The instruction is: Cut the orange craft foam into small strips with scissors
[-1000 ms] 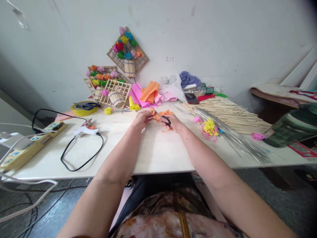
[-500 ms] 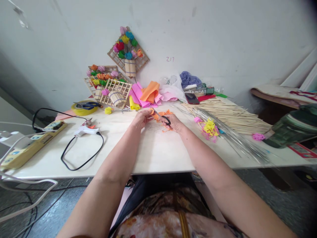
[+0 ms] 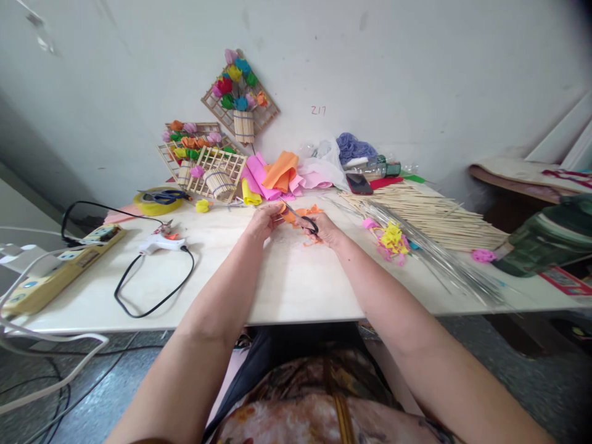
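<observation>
Pale surface (image 3: 300, 296) stretching out ahead of you, and it's your right hand (image 3: 327, 230) curled around the black-handled scissors (image 3: 313, 224), blades angled across to the left! Your left hand (image 3: 267, 223) pinches the orange paper (image 3: 288, 217) at its fingertips, right by those blades. Looks light, soft, easily torn; a gentle edge grip should suit it. Orange scraps (image 3: 316, 209) lie near your right hand; farther back, folded sheets (image 3: 281, 171) sit before the white wall (image 3: 393, 74).

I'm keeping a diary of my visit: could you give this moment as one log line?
left hand: holds orange paper | right hand: holds scissors | left side: glue gun | right side: wooden sticks
</observation>
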Demonstrator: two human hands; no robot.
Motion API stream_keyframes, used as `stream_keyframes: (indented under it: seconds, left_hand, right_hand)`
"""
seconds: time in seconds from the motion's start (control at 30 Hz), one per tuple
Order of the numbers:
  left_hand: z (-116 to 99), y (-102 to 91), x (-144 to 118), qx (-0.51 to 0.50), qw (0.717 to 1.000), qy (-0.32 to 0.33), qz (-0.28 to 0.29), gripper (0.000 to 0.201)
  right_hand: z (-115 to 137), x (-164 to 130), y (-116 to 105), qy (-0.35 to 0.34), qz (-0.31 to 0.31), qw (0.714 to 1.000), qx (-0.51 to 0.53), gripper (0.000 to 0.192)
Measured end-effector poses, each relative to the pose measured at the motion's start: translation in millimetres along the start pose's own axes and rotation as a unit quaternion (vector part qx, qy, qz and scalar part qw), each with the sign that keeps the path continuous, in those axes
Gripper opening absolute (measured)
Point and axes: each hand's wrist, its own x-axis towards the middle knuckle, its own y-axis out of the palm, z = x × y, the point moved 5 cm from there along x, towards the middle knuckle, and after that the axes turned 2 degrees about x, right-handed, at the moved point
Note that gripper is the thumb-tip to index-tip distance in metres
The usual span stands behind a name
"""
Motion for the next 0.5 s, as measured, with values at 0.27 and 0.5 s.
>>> stream_keyframes:
  seconds: [0.27,0.5]
  left_hand:
    - [1,0.1,1,0.003,1.0,0.002,-0.003,0.014]
    - [4,5.1,0,0.013,1.0,0.01,0.018,0.014]
  right_hand:
    - [-3,0,1,0.018,-0.001,1.0,0.005,0.024]
    - [-10,3,-2,0.008,0.005,1.0,0.013,0.025]
